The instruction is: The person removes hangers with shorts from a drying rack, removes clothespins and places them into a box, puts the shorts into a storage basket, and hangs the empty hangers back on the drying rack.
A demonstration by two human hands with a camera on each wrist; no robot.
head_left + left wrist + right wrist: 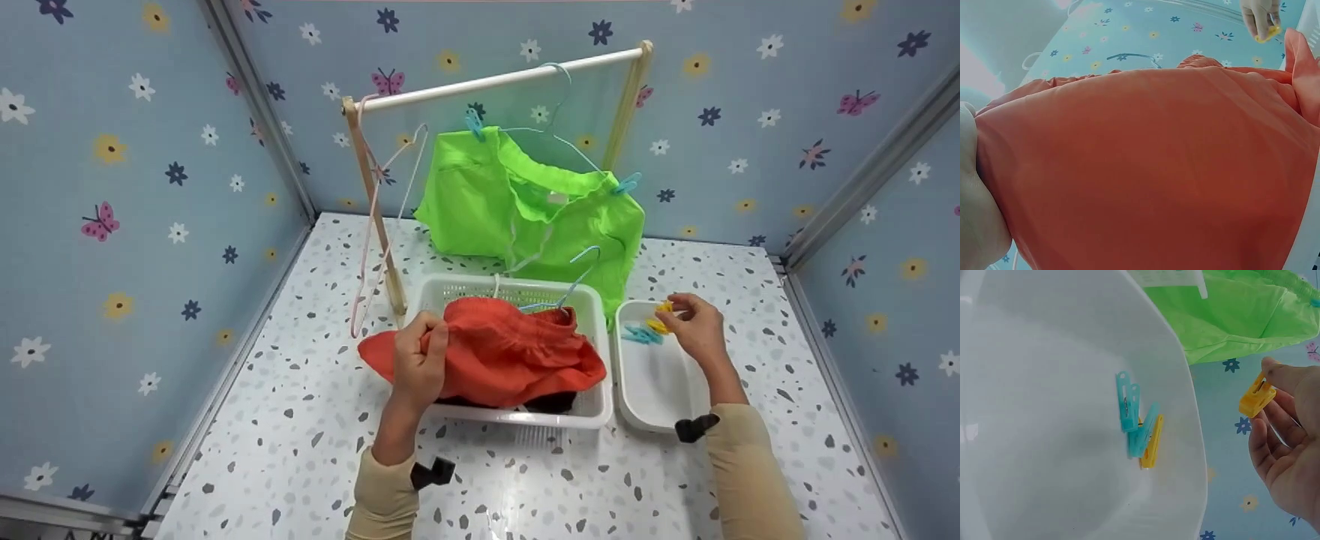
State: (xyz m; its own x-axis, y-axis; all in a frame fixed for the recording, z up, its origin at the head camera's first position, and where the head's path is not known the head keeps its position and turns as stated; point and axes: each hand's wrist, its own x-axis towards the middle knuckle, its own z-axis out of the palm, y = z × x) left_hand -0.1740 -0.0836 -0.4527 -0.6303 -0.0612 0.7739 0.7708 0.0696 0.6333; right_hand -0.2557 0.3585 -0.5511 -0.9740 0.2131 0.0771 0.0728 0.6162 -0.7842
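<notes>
My left hand (418,364) grips the left side of a pair of red shorts (510,352), bunched over the white basket (604,409). Red cloth fills most of the left wrist view. A light blue hanger (579,282) sits at the waistband of the shorts, its hook sticking up. Above the white tray (660,390), my right hand (699,328) pinches a yellow clothespin (1257,395) between thumb and fingers. Blue clothespins (1126,402) and a yellow one lie together in the tray.
Behind the basket, green shorts (480,217) hang on a blue hanger with two blue clothespins, from the white rod (495,80) of a wooden-legged rack. An unfilled pink hanger (365,247) hangs at the rod's left end. Dark cloth (551,403) shows beneath the red shorts. Patterned walls surround the table.
</notes>
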